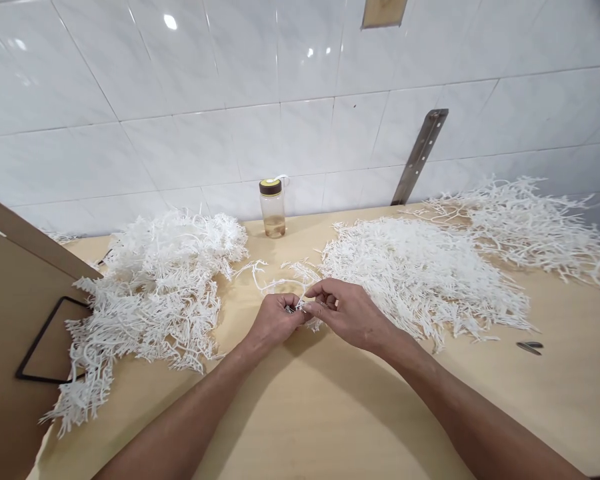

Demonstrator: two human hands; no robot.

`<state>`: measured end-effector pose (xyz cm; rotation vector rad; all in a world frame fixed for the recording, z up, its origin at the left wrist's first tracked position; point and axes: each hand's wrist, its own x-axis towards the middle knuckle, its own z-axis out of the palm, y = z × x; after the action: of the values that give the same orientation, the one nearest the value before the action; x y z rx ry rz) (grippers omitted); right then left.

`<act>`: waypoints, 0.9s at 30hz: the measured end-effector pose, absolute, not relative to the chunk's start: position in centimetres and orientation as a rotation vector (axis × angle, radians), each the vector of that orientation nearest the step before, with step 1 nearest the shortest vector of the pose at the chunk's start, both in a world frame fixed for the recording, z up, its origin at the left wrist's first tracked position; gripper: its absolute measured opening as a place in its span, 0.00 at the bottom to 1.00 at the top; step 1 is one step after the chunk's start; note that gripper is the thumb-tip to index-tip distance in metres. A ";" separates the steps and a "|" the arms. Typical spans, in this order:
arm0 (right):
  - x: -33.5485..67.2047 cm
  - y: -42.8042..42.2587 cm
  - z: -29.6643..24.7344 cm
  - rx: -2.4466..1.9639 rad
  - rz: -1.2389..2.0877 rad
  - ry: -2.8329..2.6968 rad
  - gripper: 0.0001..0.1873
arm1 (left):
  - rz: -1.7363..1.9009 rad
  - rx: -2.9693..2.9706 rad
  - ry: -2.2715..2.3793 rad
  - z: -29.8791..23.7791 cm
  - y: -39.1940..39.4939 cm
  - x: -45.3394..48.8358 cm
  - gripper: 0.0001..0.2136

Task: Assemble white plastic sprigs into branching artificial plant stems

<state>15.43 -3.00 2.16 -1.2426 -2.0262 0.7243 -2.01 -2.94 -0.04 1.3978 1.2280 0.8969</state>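
Both hands meet at the middle of the wooden table (300, 413). My left hand (276, 319) is closed around a white branching plastic strand (280, 285), part of which trails out beyond the fingers. My right hand (347, 310) pinches the same strand between thumb and fingertips, close against the left. What lies inside the left fist is mostly hidden. A large pile of white branching strands (410, 273) spreads just right of my hands, and another white pile (165, 287) lies to their left.
Behind my hands stands a clear bottle (273, 210) with a dark and yellow lid. Small snips (530, 347) lie at the right. Looser white strands (530, 223) sit at the back right, near a metal bracket (420, 157) against the tiled wall. A brown panel (25, 320) bounds the left.
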 end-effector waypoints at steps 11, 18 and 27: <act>15.7 -2.4 1.9 -1.256 0.787 -1.934 0.10 | 0.882 1.286 1.069 0.3 -3.2 -2.0 0.15; 15.1 -2.4 1.4 -1.368 0.727 -1.811 0.14 | 0.944 1.116 1.008 0.3 -2.9 -2.3 0.17; 15.0 -2.9 1.9 -1.201 0.805 -1.957 0.12 | 0.948 1.177 1.151 0.3 -3.0 -2.0 0.17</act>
<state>15.02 -2.88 1.93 -1.2010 -1.9573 0.8050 -1.95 -2.95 0.35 1.1771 1.1515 0.9482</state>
